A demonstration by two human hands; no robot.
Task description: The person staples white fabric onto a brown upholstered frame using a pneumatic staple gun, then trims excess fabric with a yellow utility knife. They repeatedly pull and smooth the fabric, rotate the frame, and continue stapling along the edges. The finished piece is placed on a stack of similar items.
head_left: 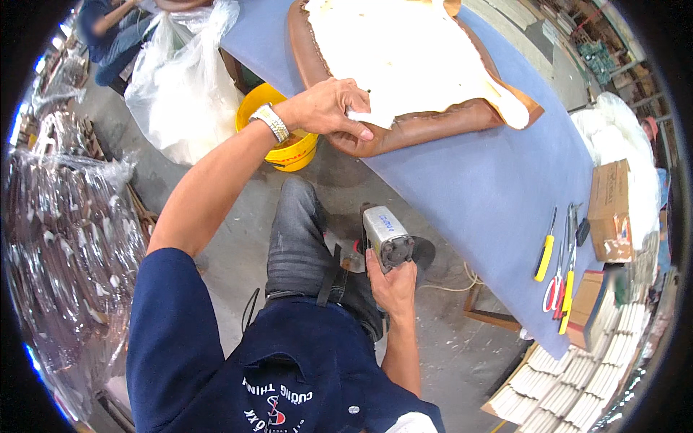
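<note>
On the blue-covered table (447, 195) lies a padded panel with a brown leather border (433, 128). A bright white sheet (397, 54) covers most of its upper face. My left hand (325, 108), with a metal watch on the wrist, grips the panel's near left corner. Its thumb presses on the leather, and its fingers close at the edge of the white sheet. Low beside the table, apart from the panel, my right hand (393, 285) is wrapped round a silver staple gun (388, 227). The gun's nose is hard to make out.
A yellow bucket (294, 155) stands under the table's left edge. Yellow-handled tools (545, 256) and red-handled scissors (554, 292) lie at the right, near a cardboard box (612, 209). Plastic-wrapped stacks (72, 245) fill the left. A pale hose (451, 287) trails on the floor. Another person (119, 36) is far left.
</note>
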